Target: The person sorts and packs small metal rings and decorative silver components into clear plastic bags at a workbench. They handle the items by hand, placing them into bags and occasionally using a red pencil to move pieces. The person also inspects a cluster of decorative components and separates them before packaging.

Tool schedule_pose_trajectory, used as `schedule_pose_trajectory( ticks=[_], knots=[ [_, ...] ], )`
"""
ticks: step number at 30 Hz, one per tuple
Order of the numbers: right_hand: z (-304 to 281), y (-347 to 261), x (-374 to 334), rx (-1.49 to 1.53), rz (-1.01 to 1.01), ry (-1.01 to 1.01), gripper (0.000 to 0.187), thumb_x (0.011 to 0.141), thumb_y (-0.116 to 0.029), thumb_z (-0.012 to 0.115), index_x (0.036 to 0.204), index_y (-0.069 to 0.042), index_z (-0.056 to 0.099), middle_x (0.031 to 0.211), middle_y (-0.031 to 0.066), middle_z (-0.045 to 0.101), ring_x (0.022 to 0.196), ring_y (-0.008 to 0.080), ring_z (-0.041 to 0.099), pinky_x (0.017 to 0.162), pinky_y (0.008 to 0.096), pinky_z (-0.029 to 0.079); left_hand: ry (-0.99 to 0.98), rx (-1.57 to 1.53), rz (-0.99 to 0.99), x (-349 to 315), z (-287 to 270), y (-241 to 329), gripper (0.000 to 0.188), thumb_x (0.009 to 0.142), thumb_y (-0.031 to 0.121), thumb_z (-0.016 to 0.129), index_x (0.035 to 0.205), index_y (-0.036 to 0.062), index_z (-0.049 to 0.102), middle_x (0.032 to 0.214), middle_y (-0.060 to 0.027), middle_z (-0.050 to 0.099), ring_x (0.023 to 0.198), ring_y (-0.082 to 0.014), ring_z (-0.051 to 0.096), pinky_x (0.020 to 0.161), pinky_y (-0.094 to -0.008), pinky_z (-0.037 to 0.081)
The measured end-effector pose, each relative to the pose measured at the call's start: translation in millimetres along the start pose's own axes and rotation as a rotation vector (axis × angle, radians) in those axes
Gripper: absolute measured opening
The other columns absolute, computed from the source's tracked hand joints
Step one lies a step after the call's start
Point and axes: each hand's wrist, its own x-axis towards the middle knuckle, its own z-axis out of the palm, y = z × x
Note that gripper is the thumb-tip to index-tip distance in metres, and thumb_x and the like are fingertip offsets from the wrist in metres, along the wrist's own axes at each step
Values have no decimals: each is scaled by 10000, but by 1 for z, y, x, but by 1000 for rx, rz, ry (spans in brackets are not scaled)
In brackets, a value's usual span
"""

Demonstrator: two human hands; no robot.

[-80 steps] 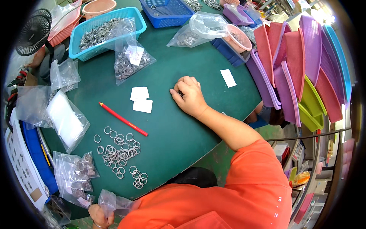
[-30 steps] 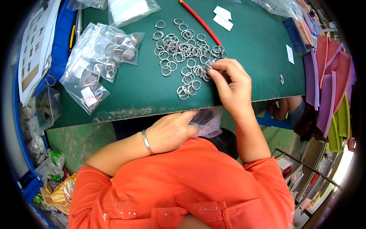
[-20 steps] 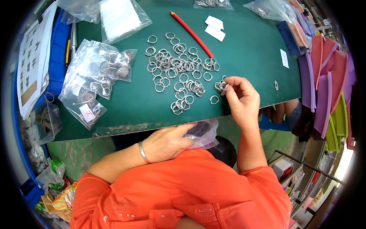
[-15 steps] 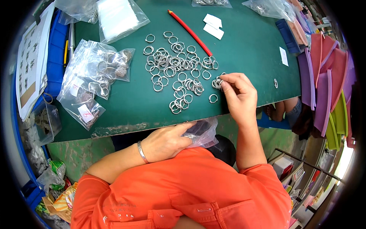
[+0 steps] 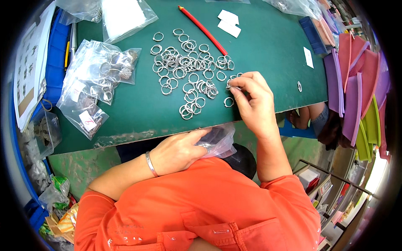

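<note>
Below the table's near edge, my left hand (image 5: 178, 151) is closed on the mouth of a clear plastic bag (image 5: 221, 141) close to my body. My right hand (image 5: 256, 103) rests over the table at the right end of a scatter of silver rings (image 5: 171, 59). Its thumb and forefinger pinch a few metal rings (image 5: 230, 84), partly hidden by the fingertips. One loose ring (image 5: 228, 102) lies just below those fingers. The other rings lie singly and in overlapping clumps left of my right hand.
A red pencil (image 5: 202, 30) and white paper slips (image 5: 229, 28) lie beyond the rings. Zip bags of metal parts (image 5: 86, 85) are on the left. A small silver piece (image 5: 299, 86) sits far right, near purple and red bins (image 5: 351, 83). Another person's arm (image 5: 307, 115) shows past the edge.
The whole view has shifted slightly, so the table things appear further left and up. My right fingers stay pinched on rings, and my left hand still holds the bag.
</note>
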Motion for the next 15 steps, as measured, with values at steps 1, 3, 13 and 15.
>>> schedule_pose_trajectory(
  ticks=[1,3,13,15],
  knots=[
    [-3,-1,0,37,20,-6,118,816,22,677,928,-17,681,886,111,622,777,244,628,675,319,510,-4,10,2,-1,0,0,47,752,44,689,791,28,668,1239,-242,590,1048,-366,637,847,-386,547],
    [-11,-1,-2,116,58,-10,120,822,31,682,931,-19,688,884,79,647,729,155,616,628,270,493,-12,29,7,-1,0,-1,47,747,41,690,785,25,665,1235,-240,591,1057,-367,633,855,-385,544],
    [-7,4,-17,379,315,-100,138,878,1,673,1015,12,684,888,41,684,801,89,637,680,235,508,-31,2,-11,0,1,-1,50,739,36,692,780,19,669,1240,-246,589,1069,-381,624,878,-396,533],
    [-15,3,-12,503,384,-89,122,886,-2,664,1006,10,687,879,37,691,803,90,641,679,235,508,-25,-9,-22,-1,-1,0,53,739,34,693,784,19,669,1237,-248,590,1068,-382,624,875,-395,534]
  ],
)
